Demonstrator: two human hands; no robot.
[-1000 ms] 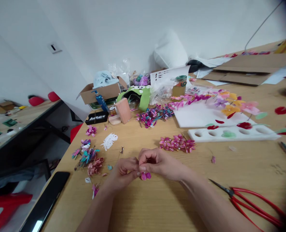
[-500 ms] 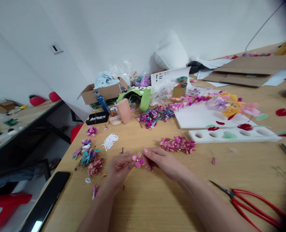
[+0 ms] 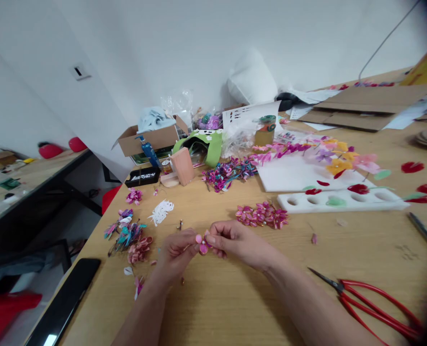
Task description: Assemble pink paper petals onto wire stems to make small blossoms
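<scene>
A small pink paper flower [image 3: 202, 243] is pinched between both hands just above the wooden table [image 3: 235, 307]. My left hand [image 3: 177, 252] grips it from the left with curled fingers. From the right, my right hand [image 3: 237, 242] closes its thumb and fingertips on the petals. A pile of similar pink flowers [image 3: 262, 215] lies just beyond my right hand. Teal, purple and pink flowers [image 3: 130, 235] are heaped to the left of my left hand.
Red-handled scissors [image 3: 375, 300] lie at the near right. A black phone [image 3: 64, 300] lies at the table's left edge. A white foam tray with holes [image 3: 343, 201], a white board with coloured flowers [image 3: 299, 173], cardboard boxes and bags crowd the far side.
The flower has been turned up from under my fingers, so its face now shows between both hands. The hands rose slightly, then held nearly still.
</scene>
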